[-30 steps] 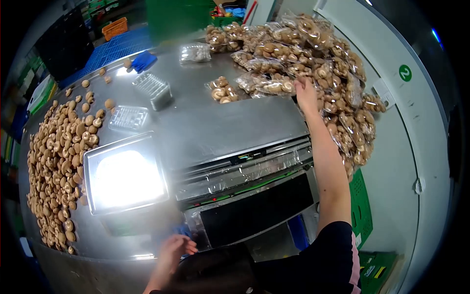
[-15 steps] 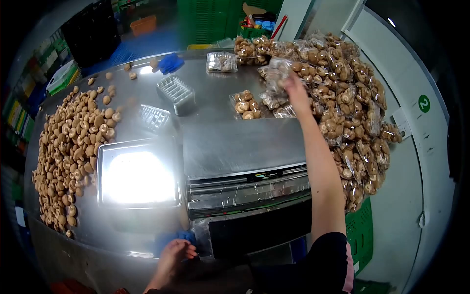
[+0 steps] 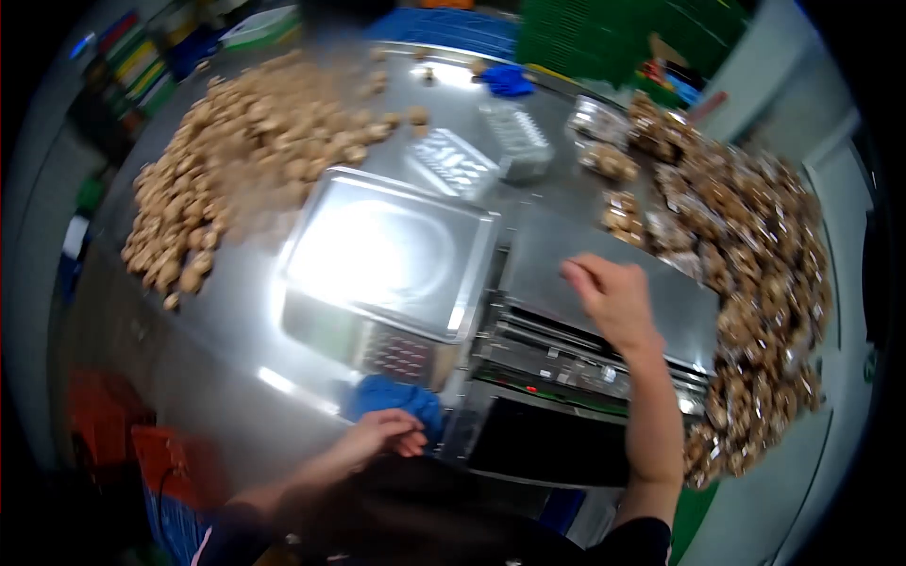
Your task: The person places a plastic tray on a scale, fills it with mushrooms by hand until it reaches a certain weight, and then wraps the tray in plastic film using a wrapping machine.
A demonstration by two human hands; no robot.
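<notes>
My right hand (image 3: 612,300) hangs over the metal plate of a wrapping machine (image 3: 547,255), fingers curled in and nothing visible in them. Below it run the machine's rollers and a dark front panel (image 3: 547,439). My left hand (image 3: 392,434) is at the table's near edge, its fingers loosely curled beside a crumpled blue cloth or glove (image 3: 401,401); no held thing shows. Left of the machine is a weighing scale with a shiny steel pan (image 3: 392,250) and a keypad (image 3: 398,357). Loose brown mushrooms (image 3: 189,179) are heaped at the left, partly blurred.
Clear plastic trays (image 3: 453,162) and a tray stack (image 3: 517,141) stand behind the scale. Wrapped mushroom packs (image 3: 755,274) are piled along the right, with a few packs (image 3: 621,215) beside the machine. A blue glove or cloth (image 3: 508,80) lies at the back. Orange crates (image 3: 175,453) are at lower left.
My right hand has let go of a wrapped mushroom pack at the pile and come back over the machine. My left hand stays near the blue cloth. The view has turned left.
</notes>
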